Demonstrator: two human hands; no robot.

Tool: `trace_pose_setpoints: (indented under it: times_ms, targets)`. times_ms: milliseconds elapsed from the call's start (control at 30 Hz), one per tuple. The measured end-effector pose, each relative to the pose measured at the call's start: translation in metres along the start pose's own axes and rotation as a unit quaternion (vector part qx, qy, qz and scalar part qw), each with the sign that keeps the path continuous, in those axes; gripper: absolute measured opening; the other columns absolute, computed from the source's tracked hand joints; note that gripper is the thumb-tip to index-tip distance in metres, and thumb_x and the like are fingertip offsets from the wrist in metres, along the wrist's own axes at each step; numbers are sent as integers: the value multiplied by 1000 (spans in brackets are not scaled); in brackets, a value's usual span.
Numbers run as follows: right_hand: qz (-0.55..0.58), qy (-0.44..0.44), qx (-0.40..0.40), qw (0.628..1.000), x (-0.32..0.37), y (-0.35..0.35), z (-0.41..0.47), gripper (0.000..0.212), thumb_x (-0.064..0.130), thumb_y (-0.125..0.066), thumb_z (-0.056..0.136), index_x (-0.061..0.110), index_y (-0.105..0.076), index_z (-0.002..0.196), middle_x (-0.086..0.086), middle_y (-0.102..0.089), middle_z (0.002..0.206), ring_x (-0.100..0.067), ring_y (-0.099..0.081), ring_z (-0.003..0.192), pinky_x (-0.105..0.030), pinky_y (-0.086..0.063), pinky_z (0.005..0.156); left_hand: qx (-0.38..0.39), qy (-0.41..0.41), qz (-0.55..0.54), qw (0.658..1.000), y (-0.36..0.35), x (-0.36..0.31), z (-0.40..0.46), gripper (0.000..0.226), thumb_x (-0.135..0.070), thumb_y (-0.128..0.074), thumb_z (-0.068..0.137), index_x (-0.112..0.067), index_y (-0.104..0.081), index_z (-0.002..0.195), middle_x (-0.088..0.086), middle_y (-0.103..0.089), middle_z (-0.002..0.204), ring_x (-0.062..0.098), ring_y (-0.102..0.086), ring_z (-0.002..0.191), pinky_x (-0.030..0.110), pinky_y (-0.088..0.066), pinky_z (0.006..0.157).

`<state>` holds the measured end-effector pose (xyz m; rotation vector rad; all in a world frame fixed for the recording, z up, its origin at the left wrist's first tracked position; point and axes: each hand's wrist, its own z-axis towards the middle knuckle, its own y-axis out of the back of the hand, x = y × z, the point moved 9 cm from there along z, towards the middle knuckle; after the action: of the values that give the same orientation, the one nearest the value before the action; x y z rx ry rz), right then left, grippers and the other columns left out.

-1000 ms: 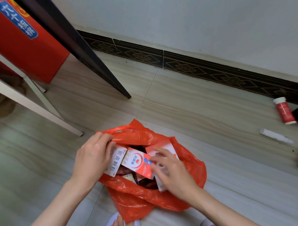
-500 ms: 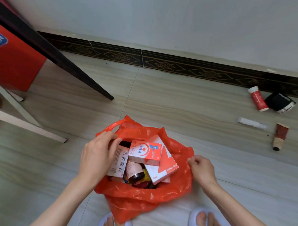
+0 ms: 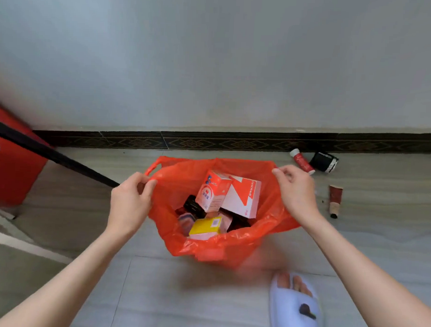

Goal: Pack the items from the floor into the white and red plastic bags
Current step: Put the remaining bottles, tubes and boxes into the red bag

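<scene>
While its mouth is stretched wide over the floor (image 3: 368,232), the red plastic bag (image 3: 263,228) shows boxes piled inside: a red-and-white box (image 3: 242,197), a pink-and-white box (image 3: 212,190), a yellow box (image 3: 205,226) and a dark bottle (image 3: 193,206). Left hand (image 3: 128,204) pinches the bag's left rim beside its handle loop, fingers (image 3: 149,185) curled on the plastic. Right hand (image 3: 296,190) pinches the right rim likewise. Motion blur smears the bag's lower edge, and things deeper inside are hard to make out. A red tube (image 3: 302,161) lies near the wall.

No legible text on boxes (image 3: 229,193)
</scene>
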<state>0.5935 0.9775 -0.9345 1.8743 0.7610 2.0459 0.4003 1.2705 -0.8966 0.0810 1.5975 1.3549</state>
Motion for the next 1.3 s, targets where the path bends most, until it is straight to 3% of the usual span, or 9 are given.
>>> trace_pose_setpoints:
  times_ms: [200, 400, 467, 533, 667, 833, 1000, 1200, 1300]
  targets:
    - [-60, -19, 28, 998, -12, 22, 36, 18, 14, -54, 89, 4, -68, 93, -17, -70, 96, -34, -61, 97, -32, -41, 80, 44, 10, 77, 996, -28, -30, 19, 14, -21, -52, 89, -13, -55, 77, 17, -66, 77, 37, -59, 80, 38, -42, 69]
    - [-76, 6, 72, 995, 2, 1, 37, 20, 12, -51, 89, 9, -67, 100, -14, -69, 101, -30, -61, 101, -30, -44, 82, 92, -9, 183, 979, -38, -28, 20, 17, -21, -52, 87, -21, -50, 70, 12, -62, 81, 37, -59, 82, 36, -41, 65]
    - [-93, 17, 80, 992, 3, -2, 40, 21, 14, -52, 89, 11, -64, 106, -14, -68, 104, -29, -60, 102, -31, -45, 83, 98, -16, 197, 975, -48, -33, 23, 9, -20, -51, 88, -14, -57, 85, 13, -56, 92, 39, -57, 91, 41, -43, 75]
    - [-119, 34, 93, 988, 1, -5, 41, 23, 16, -51, 90, 11, -62, 110, -13, -67, 107, -29, -60, 104, -32, -45, 83, 116, -25, 233, 965, -67, -38, 22, 27, -21, -50, 88, -12, -54, 113, 17, -52, 113, 38, -51, 107, 45, -40, 89]
    - [-131, 82, 94, 983, -2, 3, 37, 23, 16, -52, 89, 13, -61, 110, -7, -65, 110, -23, -59, 103, -31, -43, 85, 157, -171, 227, 946, -110, -77, 11, 50, -21, -53, 88, -12, -39, 135, 18, -34, 143, 34, -33, 132, 48, -30, 107]
    - [-123, 107, 54, 985, -39, 37, 28, 18, 17, -57, 88, 15, -61, 105, -2, -63, 96, -19, -59, 89, -29, -43, 78, 183, -358, 177, 899, -161, -154, -5, 49, -13, -60, 85, -8, -45, 132, 21, -40, 141, 37, -37, 132, 48, -38, 105]
    - [-193, -19, 66, 979, -148, 75, 25, 28, 16, -54, 89, 9, -57, 116, -11, -60, 111, -28, -56, 105, -37, -44, 87, 175, -493, 156, 838, -223, -242, -9, 42, -13, -60, 85, -6, -51, 126, 22, -44, 139, 38, -37, 132, 47, -38, 102]
    - [-212, -204, 57, 954, -254, 95, 52, 38, 23, -54, 89, 7, -49, 124, -17, -53, 123, -32, -50, 115, -36, -42, 91, 284, -474, 160, 818, -340, -307, 10, 43, -27, -47, 92, -13, -42, 132, 10, -44, 135, 28, -39, 126, 39, -37, 99]
    - [-206, -252, 55, 944, -275, 85, 63, 44, 33, -56, 88, 6, -46, 122, -16, -51, 122, -33, -48, 115, -37, -42, 88, 360, -465, 247, 770, -404, -283, -13, 50, -33, -46, 92, -17, -32, 137, 8, -37, 139, 26, -36, 126, 38, -36, 99]
